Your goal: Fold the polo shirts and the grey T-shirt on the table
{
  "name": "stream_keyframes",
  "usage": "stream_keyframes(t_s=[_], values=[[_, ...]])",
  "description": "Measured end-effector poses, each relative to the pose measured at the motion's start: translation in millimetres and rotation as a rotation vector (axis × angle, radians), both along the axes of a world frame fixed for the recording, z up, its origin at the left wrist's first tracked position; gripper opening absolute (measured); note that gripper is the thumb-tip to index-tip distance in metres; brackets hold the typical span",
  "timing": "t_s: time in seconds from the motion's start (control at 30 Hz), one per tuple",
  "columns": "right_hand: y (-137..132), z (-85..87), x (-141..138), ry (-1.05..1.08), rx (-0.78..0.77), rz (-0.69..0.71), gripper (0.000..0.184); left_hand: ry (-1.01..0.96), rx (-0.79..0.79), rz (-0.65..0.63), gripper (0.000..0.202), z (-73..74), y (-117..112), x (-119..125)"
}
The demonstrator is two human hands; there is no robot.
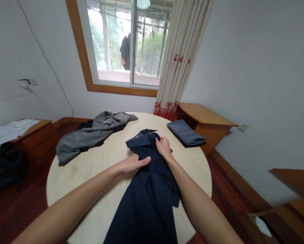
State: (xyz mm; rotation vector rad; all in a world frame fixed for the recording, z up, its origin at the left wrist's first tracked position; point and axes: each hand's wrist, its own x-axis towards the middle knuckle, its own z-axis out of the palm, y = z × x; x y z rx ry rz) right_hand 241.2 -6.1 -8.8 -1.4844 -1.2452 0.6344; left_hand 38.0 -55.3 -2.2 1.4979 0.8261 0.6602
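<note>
A dark navy garment [149, 189] stretches from mid-table toward me and past the lower edge of the view. Its far end has a stiff, folded band [139, 141], either a collar or a waistband; I cannot tell which. My left hand [135, 164] grips the garment's left side, thumb on top and fingers hidden under the cloth. At the right end of the band, my right hand [163, 145] pinches the fabric between thumb and fingers. Folds of cloth hang loosely between the two hands.
On the round pale table [96, 183], a crumpled grey garment [91, 135] lies over black cloth at the far left. A folded dark grey-blue garment [185, 132] rests at the far right. Beyond stand a wooden desk [205, 113], a curtain [179, 61] and a window.
</note>
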Motion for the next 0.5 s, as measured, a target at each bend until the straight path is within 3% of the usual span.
stream_keyframes(t_s=[0.13, 0.23, 0.3, 0.37, 0.43, 0.5], values=[[0, 2.0, 5, 0.06, 0.052, 0.074, 0.029, 0.054, 0.028, 0.099, 0.038, -7.2, 10, 4], [1, 10.3, 30, 0.169, 0.131, -0.053, 0.027, 0.092, 0.055, 0.226, 0.037, 10.2, 33, -21], [1, 16.9, 47, 0.207, 0.249, -0.172, 0.024, 0.168, 0.21, 0.382, 0.034, 27.5, 47, -46], [0, 21.4, 59, 0.176, 0.358, -0.248, 0.023, 0.288, 0.515, 0.585, 0.031, 41.4, 56, -70], [-1, 22.3, 61, 0.113, 0.407, -0.262, 0.023, 0.427, 0.732, 0.724, 0.036, 46.7, 60, -87], [-1, 20.0, 57, 0.082, 0.396, -0.237, 0.024, 0.548, 0.803, 0.772, 0.039, 43.1, 63, -94]])
